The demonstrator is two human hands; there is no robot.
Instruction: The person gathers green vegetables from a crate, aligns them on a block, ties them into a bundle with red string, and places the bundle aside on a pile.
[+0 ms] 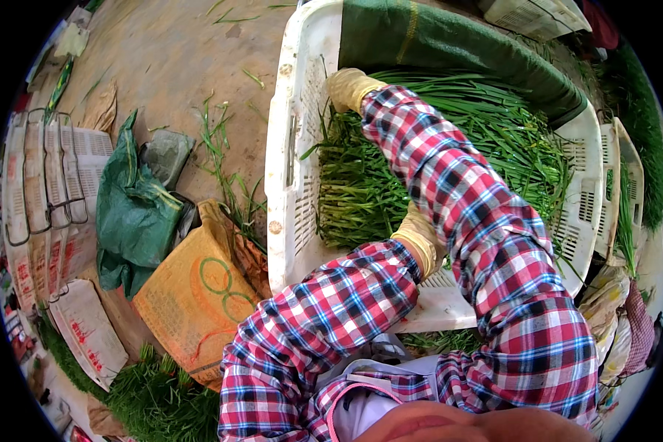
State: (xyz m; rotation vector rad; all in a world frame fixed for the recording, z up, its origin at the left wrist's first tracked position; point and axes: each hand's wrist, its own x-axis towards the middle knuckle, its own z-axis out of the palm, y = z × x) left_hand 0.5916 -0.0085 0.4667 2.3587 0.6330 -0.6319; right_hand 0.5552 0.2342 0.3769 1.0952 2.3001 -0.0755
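A large white plastic crate [279, 182] holds a thick layer of long green leaf vegetables [364, 188], chive-like, with their pale cut ends toward the crate's left wall. In a cream work glove, my right hand [353, 89] reaches to the far left inside of the crate, beside that wall and the ends of the greens. My left hand [420, 237], gloved too, rests at the near side of the greens, partly covered by my right forearm. The fingers of both hands are hidden. Green woven cloth [447, 44] drapes over the crate's far wall.
Left of the crate lie an orange-brown woven sack [199, 293] and a crumpled green sack [135, 221]. Stacked white crates [50, 193] with wire handles stand farther left. Bundled greens [160, 398] sit at the lower left. Another crate [627, 182] stands at the right.
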